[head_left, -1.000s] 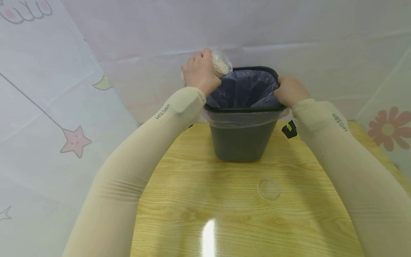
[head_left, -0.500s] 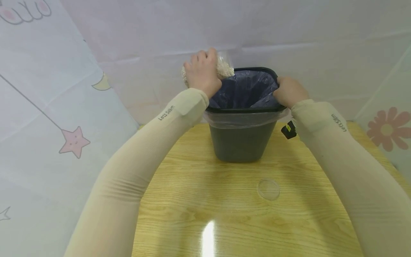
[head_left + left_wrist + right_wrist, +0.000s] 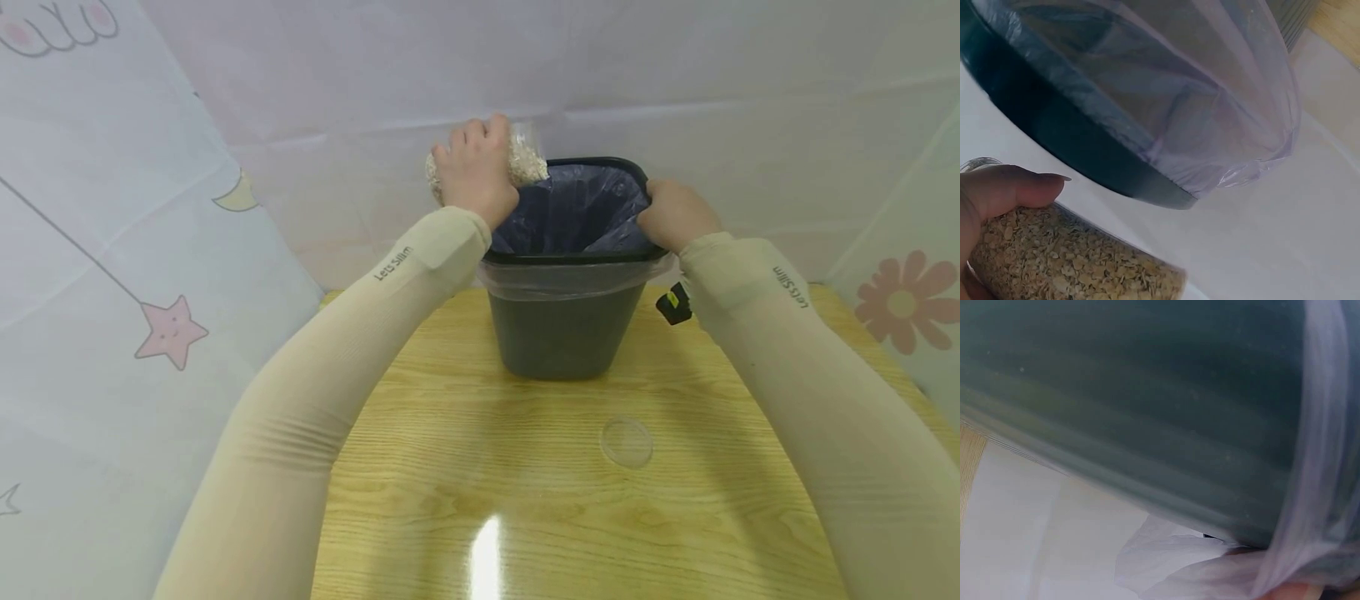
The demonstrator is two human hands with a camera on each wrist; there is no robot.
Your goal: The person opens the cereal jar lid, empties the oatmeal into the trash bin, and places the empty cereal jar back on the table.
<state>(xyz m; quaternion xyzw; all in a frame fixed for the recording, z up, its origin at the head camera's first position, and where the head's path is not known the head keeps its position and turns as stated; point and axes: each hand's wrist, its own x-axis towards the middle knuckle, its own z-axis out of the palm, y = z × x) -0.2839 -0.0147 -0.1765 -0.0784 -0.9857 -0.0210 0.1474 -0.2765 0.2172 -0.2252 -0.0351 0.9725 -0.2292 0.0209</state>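
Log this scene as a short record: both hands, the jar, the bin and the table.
Left hand: gripping the clear jar
Jar: tilted, holding oat-like flakes
Right hand: gripping the trash bin by its right rim
Bin: upright, lined with a plastic bag folded over the rim
Table: wood-grain, clear round disc in front of bin

"What filled the right wrist view?"
"The dark bin (image 3: 1135, 419); its side sloped across nearly everything."
"And that cloudy band?"
"Translucent liner (image 3: 1322, 419), hanging over the bin at the right, with loose, crumpled folds spread along the bottom."
"Any hands?"
"Just a bit of the right hand (image 3: 1291, 590), at the bottom edge by the liner."
"Elsewhere?"
"A pale backdrop (image 3: 1004, 525) at lower left, beside a sliver of wooden desk (image 3: 969, 462)."
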